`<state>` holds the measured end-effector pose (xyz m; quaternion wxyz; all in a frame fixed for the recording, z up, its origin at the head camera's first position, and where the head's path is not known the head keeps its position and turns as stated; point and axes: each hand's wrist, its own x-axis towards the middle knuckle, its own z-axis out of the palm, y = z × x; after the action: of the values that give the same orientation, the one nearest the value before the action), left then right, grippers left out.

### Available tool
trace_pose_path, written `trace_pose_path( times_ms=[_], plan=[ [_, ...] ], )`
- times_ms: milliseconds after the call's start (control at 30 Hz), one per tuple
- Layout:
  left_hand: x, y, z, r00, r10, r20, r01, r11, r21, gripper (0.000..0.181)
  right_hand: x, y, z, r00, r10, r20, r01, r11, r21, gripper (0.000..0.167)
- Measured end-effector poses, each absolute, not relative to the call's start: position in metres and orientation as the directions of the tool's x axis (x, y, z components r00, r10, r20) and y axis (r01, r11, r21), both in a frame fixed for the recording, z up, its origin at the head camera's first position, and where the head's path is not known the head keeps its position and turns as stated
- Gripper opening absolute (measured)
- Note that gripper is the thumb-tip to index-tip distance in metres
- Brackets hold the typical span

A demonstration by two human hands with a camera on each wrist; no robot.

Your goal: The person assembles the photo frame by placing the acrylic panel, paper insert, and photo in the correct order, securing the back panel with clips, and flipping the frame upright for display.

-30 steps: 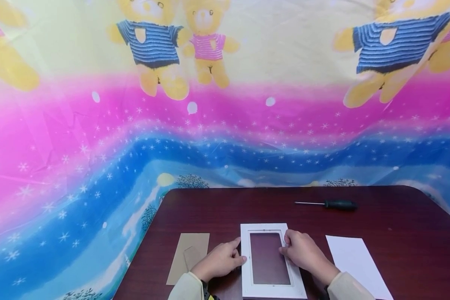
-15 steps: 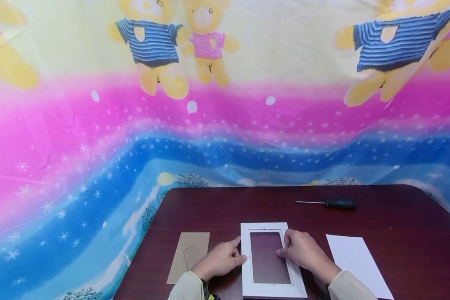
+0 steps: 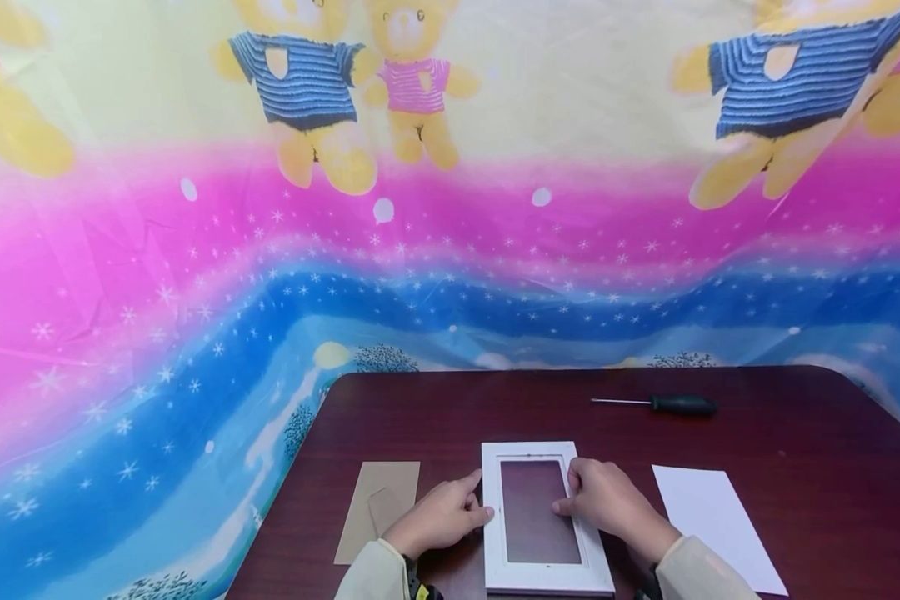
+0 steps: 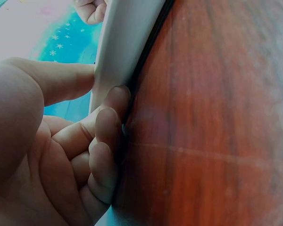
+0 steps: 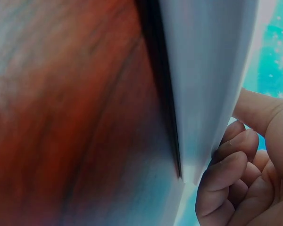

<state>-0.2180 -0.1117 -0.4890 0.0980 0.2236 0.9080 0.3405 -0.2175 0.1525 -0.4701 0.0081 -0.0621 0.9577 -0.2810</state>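
Observation:
A white rectangular frame [image 3: 493, 533] lies flat on the dark red table, with a see-through inner area. My left hand [image 3: 442, 517] is at its left side; in the left wrist view the thumb tip and fingertips of that hand [image 4: 52, 136] touch the frame's side edge [image 4: 125, 42]. On the right side, my right hand [image 3: 607, 504] has curled fingers at the frame's border, its thumb reaching over the inner edge. The right wrist view shows that hand [image 5: 250, 174] beside the white side [image 5: 203, 80], its fingertips partly hidden behind it.
Left of the frame lies a brown board [image 3: 378, 500] with a thin stand piece, partly behind the left hand. A white sheet [image 3: 716, 525] lies to the right. A screwdriver [image 3: 682, 405] with a dark handle rests near the back edge. A printed curtain [image 3: 450, 250] hangs behind.
The right thumb has shifted slightly left over the frame's inner edge since a second ago. Otherwise both hands and the frame stay in place; the head view has tilted slightly.

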Motion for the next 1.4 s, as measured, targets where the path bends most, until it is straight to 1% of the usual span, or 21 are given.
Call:
trace_pose_path(
  times_ms=[500,933,1200,1400],
  plan=[
    [-0.218,-0.111,-0.488,-0.876,0.482,-0.012,0.357,0.665,0.656,0.073,-0.217,0.151,-0.469,-0.991,-0.132,0.023,-0.123,0.829,-0.545,0.044],
    [-0.218,-0.111,-0.489,-0.880,0.475,-0.021,0.343,0.664,0.664,0.073,-0.215,0.154,-0.470,-0.991,-0.130,0.022,-0.120,0.821,-0.558,0.044],
    [-0.218,-0.112,-0.488,-0.881,0.472,-0.021,0.340,0.664,0.666,0.074,-0.211,0.167,-0.465,-0.993,-0.112,0.035,-0.112,0.814,-0.569,0.039],
    [-0.219,-0.112,-0.490,-0.877,0.480,-0.023,0.340,0.655,0.675,0.073,-0.208,0.181,-0.465,-0.995,-0.096,0.005,-0.082,0.814,-0.575,0.034]
  ],
)
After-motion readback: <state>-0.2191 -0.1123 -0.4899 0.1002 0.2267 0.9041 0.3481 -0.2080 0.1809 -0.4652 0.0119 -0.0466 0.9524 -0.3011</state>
